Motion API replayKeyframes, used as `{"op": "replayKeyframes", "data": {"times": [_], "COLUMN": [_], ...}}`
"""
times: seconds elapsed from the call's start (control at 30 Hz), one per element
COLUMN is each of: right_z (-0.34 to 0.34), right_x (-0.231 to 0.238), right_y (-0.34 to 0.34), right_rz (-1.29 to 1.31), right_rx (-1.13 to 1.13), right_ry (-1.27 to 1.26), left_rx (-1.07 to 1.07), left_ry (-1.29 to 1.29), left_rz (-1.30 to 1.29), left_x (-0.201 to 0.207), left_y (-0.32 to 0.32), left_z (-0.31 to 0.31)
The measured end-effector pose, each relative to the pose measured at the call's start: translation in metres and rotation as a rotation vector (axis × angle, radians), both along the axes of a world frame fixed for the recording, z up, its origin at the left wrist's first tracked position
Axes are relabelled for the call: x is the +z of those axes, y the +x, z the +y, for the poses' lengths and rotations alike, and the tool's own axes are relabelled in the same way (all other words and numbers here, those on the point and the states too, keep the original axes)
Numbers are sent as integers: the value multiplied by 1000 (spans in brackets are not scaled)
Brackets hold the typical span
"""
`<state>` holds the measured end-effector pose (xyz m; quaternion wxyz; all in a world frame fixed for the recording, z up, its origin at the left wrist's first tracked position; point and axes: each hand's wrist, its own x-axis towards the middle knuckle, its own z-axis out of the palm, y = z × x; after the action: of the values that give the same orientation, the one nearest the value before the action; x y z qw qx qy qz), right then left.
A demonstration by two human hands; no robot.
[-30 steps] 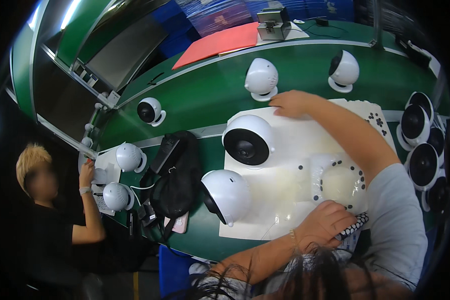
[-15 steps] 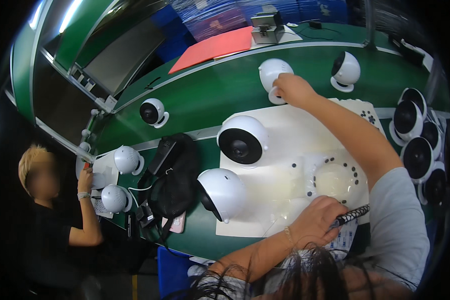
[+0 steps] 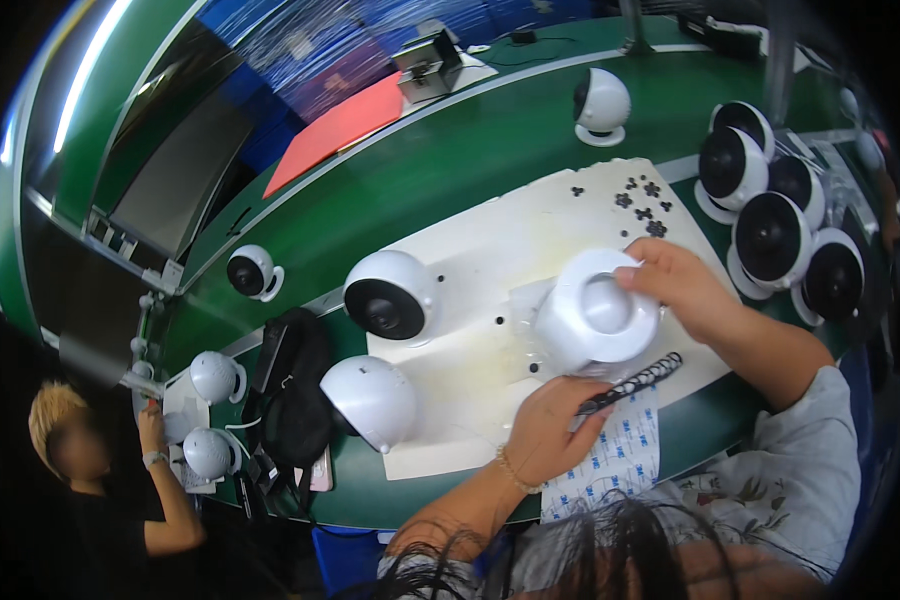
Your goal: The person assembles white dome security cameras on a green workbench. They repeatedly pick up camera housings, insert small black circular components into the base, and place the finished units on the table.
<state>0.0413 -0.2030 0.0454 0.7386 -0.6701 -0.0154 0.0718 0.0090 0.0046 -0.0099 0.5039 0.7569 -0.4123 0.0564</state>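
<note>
Across the green bench (image 3: 365,490), a cream board (image 3: 470,390) lies slantwise, its far end turned toward the upper right. A black bag (image 3: 305,390) sits to its left. Over the board's right half is the held white camera (image 3: 570,320), upside down: its round, ring-like base faces up toward the viewer, while the rounded body hangs below. Its axis from body to base runs mostly upward; whether it touches the board I cannot tell. Two more white cameras rest on the board's left, the farther camera (image 3: 390,290) aiming its black face down and left, the nearer camera (image 3: 375,400) showing mainly its white shell. A printed sheet (image 3: 610,455) extends from the board toward the person. The right hand (image 3: 685,285) has its fingers closed on the rim of the base. Just below the camera, the left hand (image 3: 555,435) curls its fingers around a slender patterned tool (image 3: 645,382), whose long axis slopes from lower left to upper right, the free end rightmost. Smallest are the black pads (image 3: 655,229), scattered near the board's far right corner.
</note>
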Motion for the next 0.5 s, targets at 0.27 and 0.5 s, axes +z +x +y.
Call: {"op": "replayKeyframes", "data": {"times": [0.27,0.5], "right_z": [-14,7], "right_x": [4,3], "right_y": [-28,-35], "right_rz": [-901,-1176], "right_rx": [-64,204], "right_ry": [-670,-731], "left_rx": [117,70], "left_ry": [9,-11], "left_rz": [87,-73], "left_x": [9,9], "left_y": [-8,-4], "left_z": [1,1]}}
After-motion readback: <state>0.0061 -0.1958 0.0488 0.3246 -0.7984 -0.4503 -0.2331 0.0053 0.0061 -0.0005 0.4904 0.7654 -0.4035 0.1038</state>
